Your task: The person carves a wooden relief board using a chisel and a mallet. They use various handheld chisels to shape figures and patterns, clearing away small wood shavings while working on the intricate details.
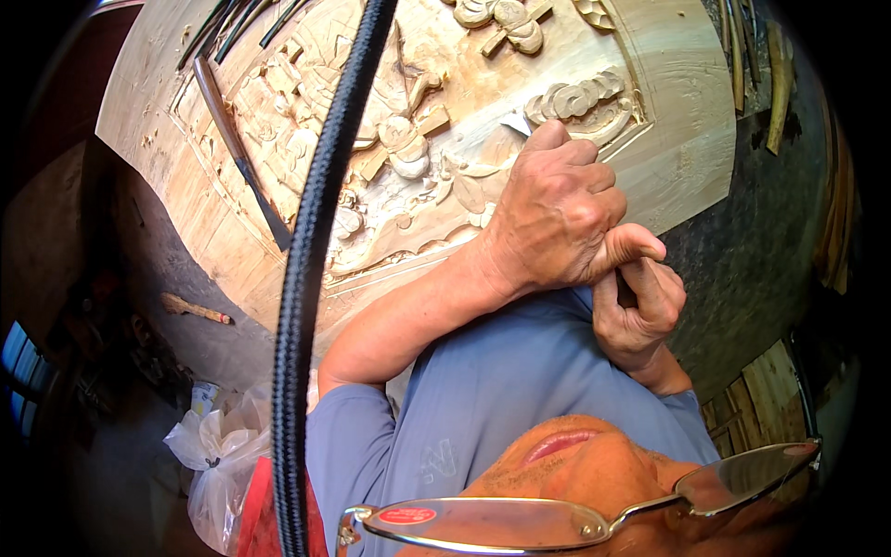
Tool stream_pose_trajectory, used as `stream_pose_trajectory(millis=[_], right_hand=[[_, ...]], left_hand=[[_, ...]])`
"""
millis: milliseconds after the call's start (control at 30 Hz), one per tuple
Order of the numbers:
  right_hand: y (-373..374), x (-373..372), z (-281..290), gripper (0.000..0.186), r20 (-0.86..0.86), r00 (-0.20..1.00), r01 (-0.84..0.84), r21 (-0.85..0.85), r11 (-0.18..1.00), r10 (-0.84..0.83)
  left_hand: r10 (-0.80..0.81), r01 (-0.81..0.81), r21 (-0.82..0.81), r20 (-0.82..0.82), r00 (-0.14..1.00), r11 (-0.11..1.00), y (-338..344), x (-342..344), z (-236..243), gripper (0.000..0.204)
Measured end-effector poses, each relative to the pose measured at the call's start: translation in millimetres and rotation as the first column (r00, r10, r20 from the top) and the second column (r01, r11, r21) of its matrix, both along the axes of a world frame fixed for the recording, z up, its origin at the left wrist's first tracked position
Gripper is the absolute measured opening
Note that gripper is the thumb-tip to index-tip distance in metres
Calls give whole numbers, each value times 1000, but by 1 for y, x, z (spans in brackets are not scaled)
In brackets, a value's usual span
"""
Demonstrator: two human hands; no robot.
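My left hand (561, 209) is closed in a fist round a carving chisel, whose bright blade tip (515, 123) shows beyond the knuckles. That tip rests by a carved, lobed relief on the pale wooden panel (691, 84). Below and to the right, my right hand (642, 311) is curled with its fingers bent in, touching the left thumb. It appears closed round the chisel's rear end, though the handle is mostly hidden by both hands. Carved flowers (406, 147) and leaf shapes stand up from the panel left of the blade.
Another long chisel (223, 121) lies on the panel's left side, with several dark tools at the far edge. Wooden sticks (780, 88) are at the far right. A wooden-handled piece (197, 308) and a tied plastic bag (218, 455) sit lower left. A black braided cord (320, 213) crosses the view.
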State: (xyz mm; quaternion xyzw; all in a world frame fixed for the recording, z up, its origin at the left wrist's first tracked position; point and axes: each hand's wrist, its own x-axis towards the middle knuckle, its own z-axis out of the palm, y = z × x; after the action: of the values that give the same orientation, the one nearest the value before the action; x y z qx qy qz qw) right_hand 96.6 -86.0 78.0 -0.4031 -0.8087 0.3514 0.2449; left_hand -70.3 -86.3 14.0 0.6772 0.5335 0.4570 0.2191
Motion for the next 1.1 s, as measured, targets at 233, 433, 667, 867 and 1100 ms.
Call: stream_pose_trajectory(millis=[233,433,667,867,1100], right_hand=[[-5,-2,-5,17,12,1000,13,15,1000,-13],[-4,-9,-11,17,-6,1000,20,25,1000,-19],[-6,-2,-4,21,19,1000,1,35,999,-2],[-3,-9,-1,20,26,1000,4,11,1000,-4],[-1,-8,7,21,36,999,3,0,1000,-3]], left_hand=[[13,-13,-1,7,1000,1000,-1,1,-2,74],[25,-25,-10,25,999,1000,6,-6,4,78],[6,-9,36,76,997,999,0,0,-1,74],[-29,29,-3,68,997,1000,7,-10,5,74],[-31,33,-15,99,995,999,6,-7,7,74]])
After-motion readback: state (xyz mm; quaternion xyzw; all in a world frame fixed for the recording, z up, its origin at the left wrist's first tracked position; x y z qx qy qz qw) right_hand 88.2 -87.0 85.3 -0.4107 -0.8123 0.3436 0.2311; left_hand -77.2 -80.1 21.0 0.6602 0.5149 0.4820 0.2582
